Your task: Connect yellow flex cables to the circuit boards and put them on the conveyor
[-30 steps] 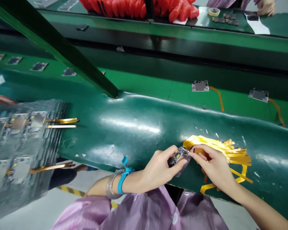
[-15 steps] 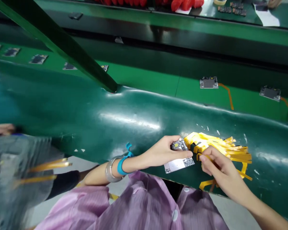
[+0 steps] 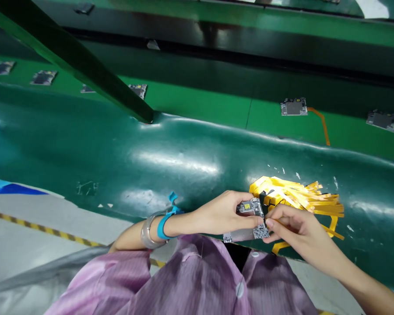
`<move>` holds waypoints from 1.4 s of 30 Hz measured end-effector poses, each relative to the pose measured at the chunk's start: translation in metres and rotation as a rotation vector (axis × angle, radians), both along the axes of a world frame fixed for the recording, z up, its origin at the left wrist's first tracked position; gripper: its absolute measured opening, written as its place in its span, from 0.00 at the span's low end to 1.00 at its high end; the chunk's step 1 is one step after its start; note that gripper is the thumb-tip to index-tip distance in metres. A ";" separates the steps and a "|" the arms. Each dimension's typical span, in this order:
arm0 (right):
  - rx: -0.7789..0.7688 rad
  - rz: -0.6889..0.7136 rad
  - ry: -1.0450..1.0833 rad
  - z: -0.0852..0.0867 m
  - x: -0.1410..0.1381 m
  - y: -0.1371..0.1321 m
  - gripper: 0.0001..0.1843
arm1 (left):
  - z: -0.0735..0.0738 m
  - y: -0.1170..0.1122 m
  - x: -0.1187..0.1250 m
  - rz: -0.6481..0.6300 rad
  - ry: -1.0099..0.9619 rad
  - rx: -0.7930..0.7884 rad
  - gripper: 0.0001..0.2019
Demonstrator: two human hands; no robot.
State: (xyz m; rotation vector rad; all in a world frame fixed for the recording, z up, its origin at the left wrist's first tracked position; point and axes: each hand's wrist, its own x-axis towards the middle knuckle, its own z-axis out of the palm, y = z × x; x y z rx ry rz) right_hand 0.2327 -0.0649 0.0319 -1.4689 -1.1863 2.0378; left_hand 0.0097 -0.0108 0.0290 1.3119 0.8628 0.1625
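Note:
My left hand [image 3: 221,215] grips a small silver circuit board [image 3: 249,218] at the near edge of the dark green bench mat [image 3: 124,157]. A teal strap and a silver bangle circle that wrist. My right hand [image 3: 293,227] pinches at the board's right edge, fingers closed on something too small to make out. Just behind both hands lies a heap of yellow flex ribbon cables [image 3: 302,199].
Beyond the mat a green conveyor belt [image 3: 197,103] carries several small boards, two with orange ribbons [image 3: 293,106] [image 3: 381,119]. A dark green beam [image 3: 75,57] slants down to the mat. Grey floor with a yellow-black stripe [image 3: 36,227] lies lower left.
The stack of clear trays at the left has gone out of view. My right hand came back onto the board's right edge, and the view has tipped downward.

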 end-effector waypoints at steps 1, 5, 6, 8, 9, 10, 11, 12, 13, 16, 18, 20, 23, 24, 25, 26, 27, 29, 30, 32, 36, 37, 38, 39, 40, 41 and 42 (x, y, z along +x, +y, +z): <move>-0.020 0.009 0.032 0.000 0.000 0.001 0.16 | 0.001 0.000 0.000 -0.009 0.012 0.010 0.16; -0.105 0.020 0.119 0.001 -0.001 0.004 0.16 | 0.002 0.000 0.000 -0.020 0.019 0.041 0.12; -0.114 0.014 0.119 0.001 -0.001 0.004 0.16 | 0.002 -0.001 0.000 -0.016 0.019 0.040 0.11; -0.122 0.003 0.114 0.000 -0.003 0.004 0.17 | 0.002 -0.001 0.000 -0.008 0.029 0.018 0.11; -0.123 -0.003 0.112 0.000 -0.003 0.003 0.17 | 0.001 -0.001 0.000 -0.004 0.037 0.002 0.11; -0.123 -0.007 0.112 -0.001 -0.004 0.003 0.17 | 0.000 -0.001 0.001 0.001 0.043 -0.009 0.11; -0.124 -0.010 0.112 -0.001 -0.005 0.004 0.18 | -0.001 -0.002 0.001 0.007 0.048 -0.010 0.11; -0.128 -0.012 0.111 -0.002 -0.006 0.004 0.18 | -0.002 -0.002 0.001 0.016 0.052 -0.001 0.11; -0.131 -0.013 0.109 -0.002 -0.007 0.004 0.19 | -0.004 -0.002 0.001 0.025 0.054 0.018 0.12; -0.135 -0.011 0.114 -0.002 -0.006 0.004 0.19 | -0.008 0.000 0.001 0.045 0.079 0.078 0.18; -0.158 0.005 0.136 -0.002 -0.005 0.004 0.20 | -0.010 0.002 0.000 0.046 0.102 0.093 0.22; -0.190 0.014 0.154 -0.001 -0.003 0.004 0.21 | -0.010 0.004 -0.001 0.043 0.118 0.096 0.25; -0.155 -0.006 0.153 -0.004 -0.005 0.004 0.19 | -0.009 0.005 -0.004 0.051 0.125 0.114 0.25; -0.124 -0.008 0.158 -0.006 -0.007 0.005 0.17 | -0.008 0.004 -0.004 0.055 0.133 0.129 0.24; -0.095 -0.001 0.159 -0.009 -0.010 0.007 0.17 | -0.006 0.002 -0.004 0.059 0.142 0.149 0.24; -0.064 0.013 0.153 -0.012 -0.013 0.009 0.17 | -0.005 0.001 -0.005 0.062 0.151 0.173 0.23; -0.031 0.030 0.136 -0.016 -0.016 0.013 0.16 | -0.005 0.001 -0.006 0.073 0.156 0.204 0.22; 0.034 0.042 0.083 -0.023 -0.021 0.027 0.14 | -0.006 0.006 -0.010 0.113 0.145 0.283 0.18; 0.058 0.030 0.059 -0.025 -0.023 0.037 0.14 | -0.009 0.014 -0.014 0.147 0.141 0.345 0.17; 0.101 -0.020 0.039 -0.027 -0.026 0.066 0.16 | -0.015 0.040 -0.031 0.248 0.240 0.565 0.14; 0.233 -0.165 -0.016 -0.023 -0.032 0.147 0.16 | -0.029 0.127 -0.089 0.488 0.681 0.945 0.16; 0.267 -0.182 -0.032 -0.023 -0.035 0.170 0.14 | -0.032 0.149 -0.104 0.505 0.749 0.962 0.21; 0.301 -0.192 -0.053 -0.022 -0.037 0.191 0.12 | -0.035 0.170 -0.118 0.509 0.811 0.973 0.26; 0.340 -0.190 -0.075 -0.023 -0.039 0.212 0.11 | -0.038 0.189 -0.131 0.495 0.866 0.975 0.30; 0.381 -0.191 -0.110 -0.024 -0.041 0.231 0.11 | -0.040 0.205 -0.140 0.476 0.920 0.967 0.34; 0.422 -0.200 -0.161 -0.025 -0.041 0.247 0.12 | -0.042 0.219 -0.148 0.456 0.975 0.952 0.37; 0.468 -0.224 -0.231 -0.027 -0.040 0.260 0.13 | -0.044 0.230 -0.153 0.439 1.031 0.929 0.38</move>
